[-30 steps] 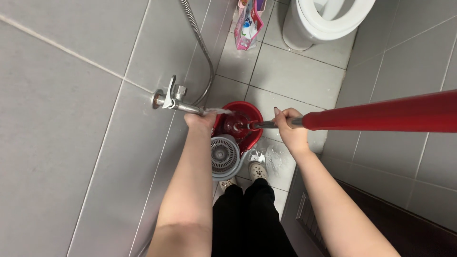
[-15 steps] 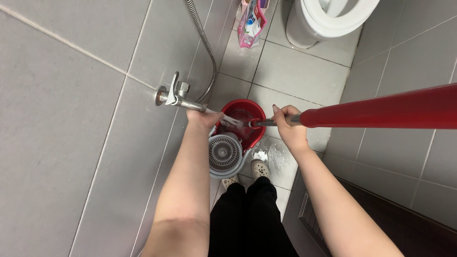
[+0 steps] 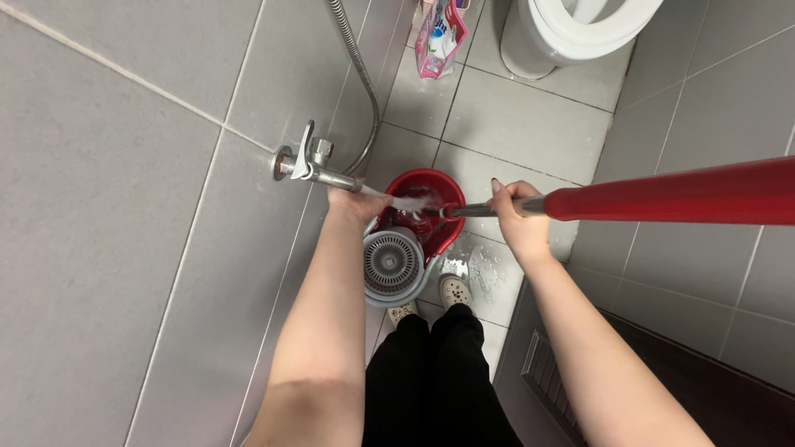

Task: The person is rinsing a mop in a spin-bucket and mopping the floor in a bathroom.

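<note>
My left hand [image 3: 354, 201] is closed around the end of a chrome wall tap [image 3: 308, 165], and water streams from it into a red mop bucket [image 3: 424, 213] on the floor below. A grey round spinner basket [image 3: 392, 263] fills the near half of the bucket. My right hand [image 3: 518, 222] grips a mop handle [image 3: 662, 195], red on its upper part and metal where it goes down into the bucket. The mop head is hidden in the bucket's water.
A metal shower hose [image 3: 358, 74] hangs from the tap along the grey tiled wall. A white toilet [image 3: 571, 33] and a pink refill pouch [image 3: 436, 40] stand at the far end. My feet in light clogs [image 3: 454, 290] are by the bucket. A dark door [image 3: 580, 372] is at right.
The view has tilted slightly, so tap and bucket sit a little lower in the picture. Both hands keep their grips and water keeps running.
</note>
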